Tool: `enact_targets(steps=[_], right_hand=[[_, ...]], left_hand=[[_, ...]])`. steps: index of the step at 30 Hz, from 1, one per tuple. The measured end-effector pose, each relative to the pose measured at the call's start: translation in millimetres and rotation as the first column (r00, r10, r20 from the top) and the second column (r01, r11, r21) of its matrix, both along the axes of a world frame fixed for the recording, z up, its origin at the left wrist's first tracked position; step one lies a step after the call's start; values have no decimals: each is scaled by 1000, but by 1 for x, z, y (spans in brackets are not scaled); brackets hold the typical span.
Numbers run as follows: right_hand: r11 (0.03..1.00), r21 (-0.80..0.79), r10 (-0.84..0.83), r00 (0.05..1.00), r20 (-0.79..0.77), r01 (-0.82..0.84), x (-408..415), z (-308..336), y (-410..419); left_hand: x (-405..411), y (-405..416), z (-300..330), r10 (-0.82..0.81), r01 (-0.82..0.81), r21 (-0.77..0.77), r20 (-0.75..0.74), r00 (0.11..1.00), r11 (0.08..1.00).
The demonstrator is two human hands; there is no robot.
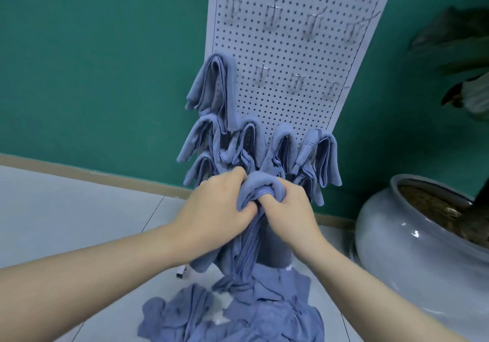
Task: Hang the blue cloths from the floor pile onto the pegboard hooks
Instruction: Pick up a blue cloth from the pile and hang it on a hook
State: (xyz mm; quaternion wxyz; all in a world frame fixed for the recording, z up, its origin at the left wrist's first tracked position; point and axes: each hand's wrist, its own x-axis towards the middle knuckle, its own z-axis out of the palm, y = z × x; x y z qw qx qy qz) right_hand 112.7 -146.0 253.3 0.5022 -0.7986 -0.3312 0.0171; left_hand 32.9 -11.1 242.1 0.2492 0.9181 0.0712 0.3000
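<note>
A white pegboard (285, 50) leans against the green wall. Several blue cloths (217, 90) hang from its lower hooks, while several metal hooks (275, 13) higher up are bare. My left hand (219, 209) and my right hand (288, 209) both grip one folded blue cloth (260, 183) in front of the board's lowest row, its ends hanging down between my arms. A pile of blue cloths (238, 312) lies on the floor below.
A large grey ceramic planter (412, 249) with soil and a dark-leaved plant (460, 50) stands at the right, close to the board. Pale floor tiles (66, 209) spread to the left, edged by a tan skirting board (105, 175).
</note>
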Motion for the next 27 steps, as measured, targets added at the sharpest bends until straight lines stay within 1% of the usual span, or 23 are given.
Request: enact_targets(steps=[2,4,8,13,17,23,27], right_hand=[[997,70,9,999,53,-13,5,14,5],[992,122,14,995,94,-25,11,29,8],[990,140,-34,975,218,4,33,60,18],[985,155,-132,929,347,82,65,99,38],[981,146,-178,879,442,125,87,127,55],[963,155,-269,849,456,222,121,155,85],[953,137,-304,844,441,272,139,153,103]], left_hand=[[9,6,17,17,-18,39,43,999,999],[16,13,35,32,-35,33,89,996,999],[33,30,76,100,-105,25,153,983,994],[63,51,126,177,-166,-70,212,961,984],[88,65,152,223,-191,-143,255,941,971],[127,82,169,276,-228,-193,276,920,954],[153,92,171,322,-273,-201,280,904,941]])
